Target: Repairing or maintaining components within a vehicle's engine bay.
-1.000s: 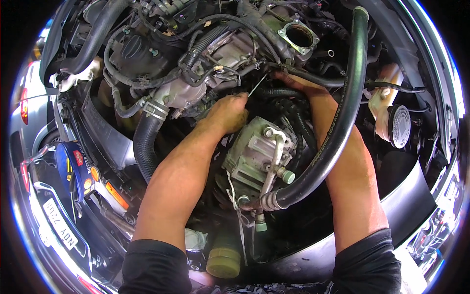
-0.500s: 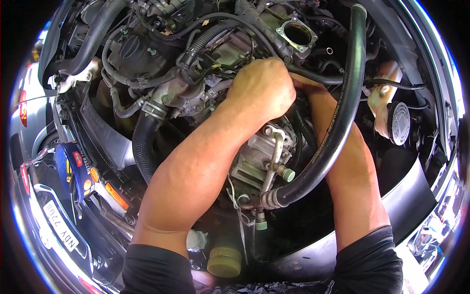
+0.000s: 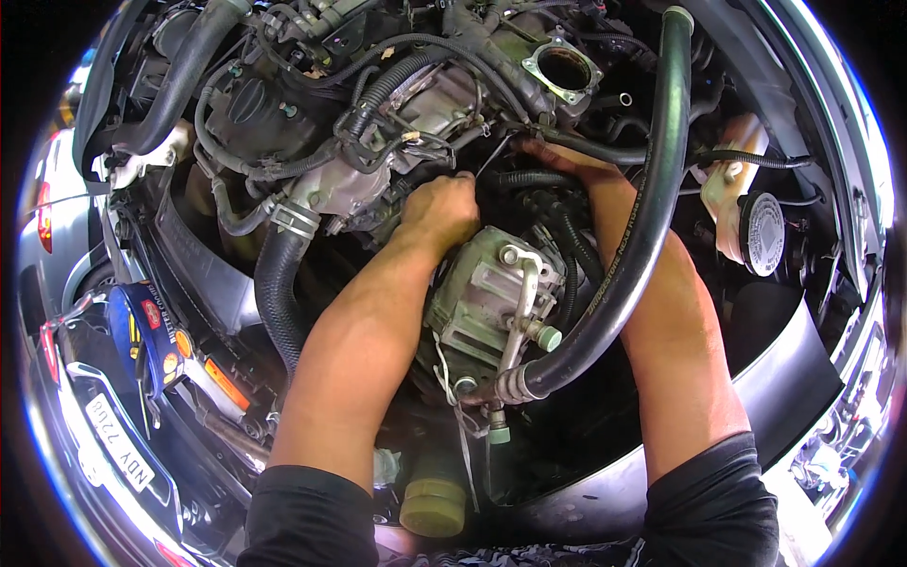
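Deep in an engine bay, my left hand (image 3: 442,213) is closed with its knuckles up, beside the engine block (image 3: 350,184); what its fingers hold, if anything, is hidden. From near it a thin dark strand (image 3: 494,156) slants up toward my right hand (image 3: 567,159). That hand reaches under a black hose (image 3: 609,148), which covers part of its fingers, so their grip does not show. Below and between my forearms sits a silver compressor-like unit (image 3: 477,293) with a metal pipe (image 3: 529,293) and green-capped fittings. A corrugated black tube (image 3: 534,178) lies between the hands.
A thick black hose (image 3: 652,217) arches over my right forearm. At left are a ribbed radiator hose (image 3: 277,274) and a blue round tin (image 3: 132,331). A reservoir with a black cap (image 3: 763,233) stands right. A yellow-capped container (image 3: 433,507) is near the front.
My left hand has moved left and down, away from the right hand, uncovering the strand and corrugated tube. The right hand stays under the hose. The view has shifted slightly.
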A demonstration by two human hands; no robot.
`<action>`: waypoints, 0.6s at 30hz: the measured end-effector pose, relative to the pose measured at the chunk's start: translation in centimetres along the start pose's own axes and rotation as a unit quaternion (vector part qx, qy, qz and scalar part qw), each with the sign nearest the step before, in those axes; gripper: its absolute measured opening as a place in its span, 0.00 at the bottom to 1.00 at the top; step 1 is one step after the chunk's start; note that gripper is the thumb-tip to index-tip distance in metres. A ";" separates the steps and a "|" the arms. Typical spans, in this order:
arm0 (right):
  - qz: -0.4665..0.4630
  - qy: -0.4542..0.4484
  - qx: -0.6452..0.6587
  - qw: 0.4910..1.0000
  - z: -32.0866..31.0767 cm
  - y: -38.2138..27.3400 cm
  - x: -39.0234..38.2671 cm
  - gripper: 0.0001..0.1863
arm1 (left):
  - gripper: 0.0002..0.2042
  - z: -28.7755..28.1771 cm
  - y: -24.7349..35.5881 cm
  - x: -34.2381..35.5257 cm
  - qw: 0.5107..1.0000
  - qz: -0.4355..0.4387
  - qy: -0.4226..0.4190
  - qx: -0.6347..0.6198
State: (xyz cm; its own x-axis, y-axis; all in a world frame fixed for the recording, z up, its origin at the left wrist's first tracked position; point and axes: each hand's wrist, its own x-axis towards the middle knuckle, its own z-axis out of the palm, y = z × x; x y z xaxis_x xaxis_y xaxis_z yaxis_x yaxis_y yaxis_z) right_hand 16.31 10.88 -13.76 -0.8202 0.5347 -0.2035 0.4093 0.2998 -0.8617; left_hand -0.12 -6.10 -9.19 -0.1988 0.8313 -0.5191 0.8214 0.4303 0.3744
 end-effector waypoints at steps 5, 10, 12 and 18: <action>-0.009 -0.003 -0.023 1.000 -0.2 -0.5 -0.2 0.36 | 0.12 -1.5 0.0 -2.1 0.999 0.031 0.018 0.033; -0.006 -0.006 -0.047 0.999 -0.3 -0.4 -0.2 0.36 | 0.11 -4.5 1.4 -3.2 0.991 0.050 0.101 0.069; -0.019 -0.007 -0.044 0.999 0.0 0.2 0.3 0.36 | 0.11 -5.5 2.9 -3.3 0.991 0.056 0.075 0.100; 0.025 -0.081 0.055 0.995 0.4 1.9 1.5 0.37 | 0.10 -7.8 5.7 -3.8 0.987 0.062 0.045 0.145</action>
State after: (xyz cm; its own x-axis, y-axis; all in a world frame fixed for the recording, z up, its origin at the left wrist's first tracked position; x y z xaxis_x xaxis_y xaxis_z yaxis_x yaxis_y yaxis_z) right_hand 15.72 11.90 -15.88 -0.8573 0.4103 -0.3110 0.4119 0.1842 -0.8924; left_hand 1.19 -4.09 0.92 -0.1232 0.9044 -0.4085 0.9579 0.2159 0.1891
